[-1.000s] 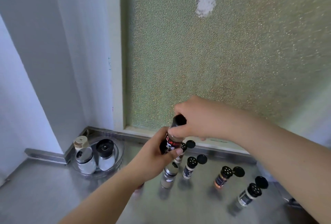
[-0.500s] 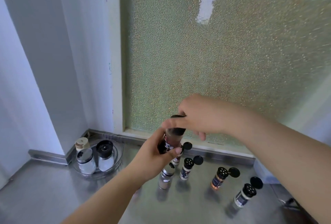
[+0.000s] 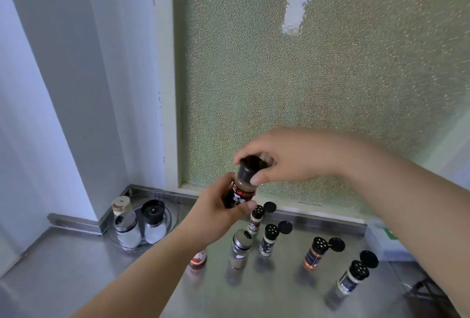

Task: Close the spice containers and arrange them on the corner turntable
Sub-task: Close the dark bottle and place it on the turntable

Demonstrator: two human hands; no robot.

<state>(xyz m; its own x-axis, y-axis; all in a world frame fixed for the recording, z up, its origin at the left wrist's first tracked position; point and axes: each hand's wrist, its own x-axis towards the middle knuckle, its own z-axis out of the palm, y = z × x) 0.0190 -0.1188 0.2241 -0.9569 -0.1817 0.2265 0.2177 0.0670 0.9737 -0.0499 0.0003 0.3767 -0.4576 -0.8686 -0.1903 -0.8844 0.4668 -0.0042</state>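
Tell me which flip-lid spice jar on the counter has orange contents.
The orange jar, second from the right in the row, lid flipped open. The other open flip-lid jars hold pale or whitish powder.

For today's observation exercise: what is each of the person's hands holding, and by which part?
Both hold one spice jar: the left hand wraps its labelled body, the right hand pinches its black cap.

A brushed steel surface (image 3: 63, 279) fills the lower view, its raised metal lip (image 3: 73, 221) meeting a pale grey wall (image 3: 50, 89) at the left corner. Behind stands a white-framed pane of pebbled frosted glass (image 3: 330, 76), greenish and softly daylit, with one whitish streak (image 3: 295, 5) near its top.
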